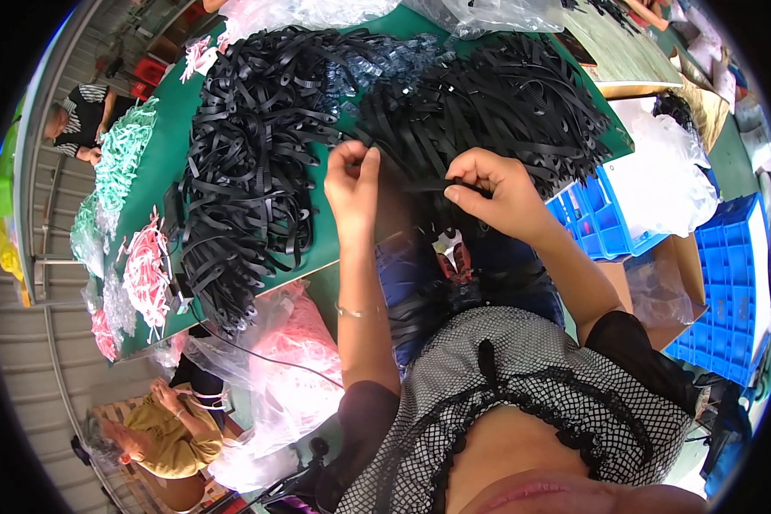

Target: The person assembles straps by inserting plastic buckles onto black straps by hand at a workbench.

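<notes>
Above my lap, at the table's near edge, my left hand (pixel 352 184) is closed in a pinch on a black strap. My right hand (pixel 497 193) pinches a dark length of strap too, a short way to the right. Motion blurs the stretch between them, so I cannot tell whether it is one piece. Just beyond my fingers lies a heap of black straps (pixel 497 111), and a long second pile of black straps (pixel 248 154) covers the table to the left. Small clear plastic pieces (pixel 394 64) lie between the piles. A red-handled metal tool (pixel 452 254) rests on my lap.
Pink straps (pixel 148 278) and pale green straps (pixel 127 154) lie along the green table's (pixel 170 120) left side. A clear bag of pink items (pixel 293 351) stands below. Blue crates (pixel 720 287) and a cardboard box (pixel 685 274) are at right. Two people (pixel 176 437) sit at left.
</notes>
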`<state>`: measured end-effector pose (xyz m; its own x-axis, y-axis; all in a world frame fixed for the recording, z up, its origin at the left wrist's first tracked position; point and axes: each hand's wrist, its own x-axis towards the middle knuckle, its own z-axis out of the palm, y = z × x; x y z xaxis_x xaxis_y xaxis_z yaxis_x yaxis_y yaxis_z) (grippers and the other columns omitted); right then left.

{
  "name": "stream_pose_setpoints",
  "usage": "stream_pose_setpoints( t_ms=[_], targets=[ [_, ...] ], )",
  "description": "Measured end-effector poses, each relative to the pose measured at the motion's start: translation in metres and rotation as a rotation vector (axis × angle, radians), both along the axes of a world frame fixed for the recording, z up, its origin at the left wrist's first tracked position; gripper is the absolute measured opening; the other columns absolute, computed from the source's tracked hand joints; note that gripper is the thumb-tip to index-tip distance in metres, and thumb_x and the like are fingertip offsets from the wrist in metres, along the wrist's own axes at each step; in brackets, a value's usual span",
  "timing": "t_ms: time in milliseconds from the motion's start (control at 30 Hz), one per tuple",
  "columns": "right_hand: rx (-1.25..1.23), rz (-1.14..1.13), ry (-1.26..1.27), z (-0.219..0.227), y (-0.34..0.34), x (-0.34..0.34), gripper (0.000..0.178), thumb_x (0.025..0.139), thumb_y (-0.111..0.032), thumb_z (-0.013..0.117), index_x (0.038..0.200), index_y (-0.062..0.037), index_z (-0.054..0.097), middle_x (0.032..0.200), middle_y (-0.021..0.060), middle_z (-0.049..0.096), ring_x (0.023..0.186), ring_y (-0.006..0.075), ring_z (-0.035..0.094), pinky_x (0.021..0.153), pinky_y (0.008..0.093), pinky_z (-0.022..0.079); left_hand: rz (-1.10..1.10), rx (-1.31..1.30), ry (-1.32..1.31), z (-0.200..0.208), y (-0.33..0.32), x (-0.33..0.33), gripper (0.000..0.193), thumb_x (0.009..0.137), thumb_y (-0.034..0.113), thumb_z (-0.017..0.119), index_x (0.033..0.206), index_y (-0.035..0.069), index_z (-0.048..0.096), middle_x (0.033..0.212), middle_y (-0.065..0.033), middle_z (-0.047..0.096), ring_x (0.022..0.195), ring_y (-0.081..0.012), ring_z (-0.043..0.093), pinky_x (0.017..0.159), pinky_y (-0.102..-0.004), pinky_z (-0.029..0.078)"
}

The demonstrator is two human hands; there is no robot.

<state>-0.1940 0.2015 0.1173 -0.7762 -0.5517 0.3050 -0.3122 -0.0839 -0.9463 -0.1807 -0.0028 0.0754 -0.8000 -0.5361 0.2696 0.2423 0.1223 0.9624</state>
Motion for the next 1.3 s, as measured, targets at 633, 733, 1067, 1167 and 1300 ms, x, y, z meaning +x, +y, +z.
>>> stream_pose_setpoints(
  t_ms=[633, 733, 1067, 1167, 1300],
  targets=[
    [-0.158, 0.011, -0.198, 0.006, 0.014, -0.027, 0.008, 0.079, -0.006, 0.063, 0.082, -0.0057, 0.056, 0.064, -0.0098, 0.040, 0.057, -0.0008, 0.034, 0.049, 0.0166, 0.026, -0.632, 0.147, 0.073, 0.074, 0.068, -0.006, 0.021, 0.079, -0.006, 0.058, 0.099, 0.001, 0.059, 0.087, -0.0016, 0.059, 0.078, -0.0063, 0.054, 0.070, -0.0198, 0.045],
    [-0.298, 0.008, -0.308, 0.015, 0.030, -0.026, 0.007, 0.084, -0.011, 0.059, 0.085, -0.0047, 0.055, 0.063, -0.0079, 0.042, 0.054, -0.0002, 0.034, 0.047, 0.0173, 0.026, -0.506, -0.069, 0.139, 0.064, 0.065, -0.019, 0.019, 0.085, 0.003, 0.054, 0.103, 0.001, 0.058, 0.093, -0.0043, 0.061, 0.082, -0.0091, 0.056, 0.074, -0.0231, 0.046],
    [-0.824, 0.088, -0.164, 0.050, 0.079, -0.022, 0.018, 0.087, -0.021, 0.052, 0.092, -0.0045, 0.046, 0.073, 0.0042, 0.043, 0.055, 0.0072, 0.036, 0.047, 0.0204, 0.029, -0.433, -1.069, 0.203, 0.010, 0.076, -0.043, 0.025, 0.072, 0.010, 0.064, 0.097, 0.008, 0.062, 0.110, -0.0040, 0.056, 0.104, -0.0258, 0.049, 0.087, -0.0371, 0.039],
    [-0.786, 0.175, -0.159, 0.059, 0.100, -0.010, 0.024, 0.087, -0.024, 0.051, 0.094, -0.0022, 0.043, 0.061, 0.0004, 0.040, 0.049, 0.0064, 0.034, 0.044, 0.0219, 0.025, -0.452, -1.077, 0.230, 0.015, 0.076, -0.043, 0.026, 0.071, 0.010, 0.065, 0.097, 0.008, 0.061, 0.110, -0.0042, 0.056, 0.103, -0.0262, 0.049, 0.088, -0.0372, 0.039],
    [-0.543, 0.067, -0.309, 0.045, 0.100, 0.001, 0.036, 0.083, -0.026, 0.056, 0.098, 0.0045, 0.045, 0.053, -0.0003, 0.038, 0.045, 0.0074, 0.034, 0.043, 0.0221, 0.027, -0.520, -0.900, 0.286, 0.027, 0.067, -0.049, 0.026, 0.070, 0.008, 0.066, 0.096, 0.007, 0.062, 0.108, -0.0068, 0.057, 0.103, -0.0256, 0.050, 0.089, -0.0359, 0.039]
  ],
)
